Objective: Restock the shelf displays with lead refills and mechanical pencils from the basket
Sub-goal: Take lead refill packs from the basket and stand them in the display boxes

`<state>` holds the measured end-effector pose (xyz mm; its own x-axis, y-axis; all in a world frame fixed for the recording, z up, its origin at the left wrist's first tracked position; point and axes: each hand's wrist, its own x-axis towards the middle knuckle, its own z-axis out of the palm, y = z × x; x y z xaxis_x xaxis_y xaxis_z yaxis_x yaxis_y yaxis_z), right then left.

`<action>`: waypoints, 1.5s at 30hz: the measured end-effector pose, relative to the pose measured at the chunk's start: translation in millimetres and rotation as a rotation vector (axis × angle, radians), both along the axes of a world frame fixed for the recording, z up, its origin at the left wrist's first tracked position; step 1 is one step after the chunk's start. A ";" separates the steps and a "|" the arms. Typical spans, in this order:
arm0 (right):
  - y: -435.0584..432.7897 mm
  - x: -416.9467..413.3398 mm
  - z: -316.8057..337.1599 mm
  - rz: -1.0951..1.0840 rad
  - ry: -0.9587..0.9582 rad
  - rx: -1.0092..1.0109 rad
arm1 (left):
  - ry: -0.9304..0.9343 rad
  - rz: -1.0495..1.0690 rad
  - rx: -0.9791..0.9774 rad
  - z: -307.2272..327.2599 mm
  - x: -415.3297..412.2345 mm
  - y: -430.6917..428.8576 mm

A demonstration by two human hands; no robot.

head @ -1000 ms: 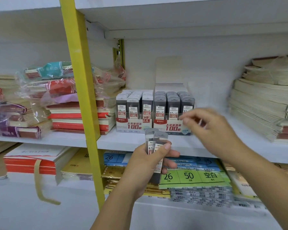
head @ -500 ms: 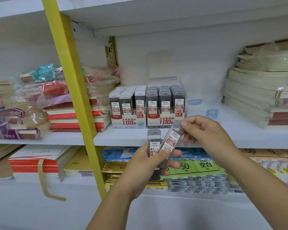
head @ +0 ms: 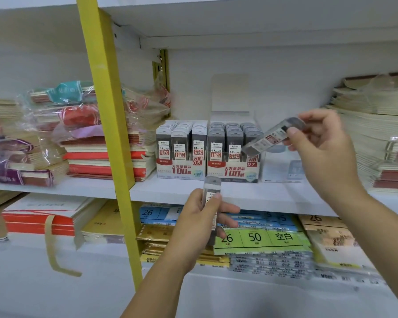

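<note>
Lead refill case (head: 274,136) is pinched, tilted, between the thumb and fingers of the right hand (head: 319,145), in front of the right corner of the 0.7 display box (head: 233,172) on the white shelf (head: 170,191). A second refill case (head: 213,187) is gripped upright in the curled left hand (head: 198,226), in front of the shelf edge. The 0.5 display box (head: 180,172) is set against the left side of the 0.7 display box.

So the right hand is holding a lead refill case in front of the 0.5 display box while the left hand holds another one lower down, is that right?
Not quite. The head view shows the right hand holding its refill case in front of the 0.7 display box, not the 0.5 box beside it. The left hand does hold a second case lower down.
</note>
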<state>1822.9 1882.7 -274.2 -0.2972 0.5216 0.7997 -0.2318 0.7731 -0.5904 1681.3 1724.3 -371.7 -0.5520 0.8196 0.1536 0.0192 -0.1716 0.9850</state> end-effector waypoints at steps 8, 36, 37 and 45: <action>23.6 -24.3 40.8 -0.213 -0.386 0.312 | 0.031 0.102 0.075 0.7 -7.3 -2.7; -45.0 -25.7 -72.5 0.203 -0.280 -0.199 | 0.050 -0.080 -0.008 0.8 8.1 -0.2; -44.2 -24.6 -71.8 0.213 -0.270 -0.201 | 0.050 -0.074 -0.002 1.7 7.8 0.4; -19.5 -6.9 -17.3 0.056 0.026 -0.046 | 0.535 0.377 0.119 8.4 1.7 10.1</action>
<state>1816.0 1863.2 -291.5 -0.3060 0.5415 0.7830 -0.2899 0.7304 -0.6184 1683.0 1734.3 -363.3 -0.6203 0.5458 0.5634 0.5800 -0.1644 0.7979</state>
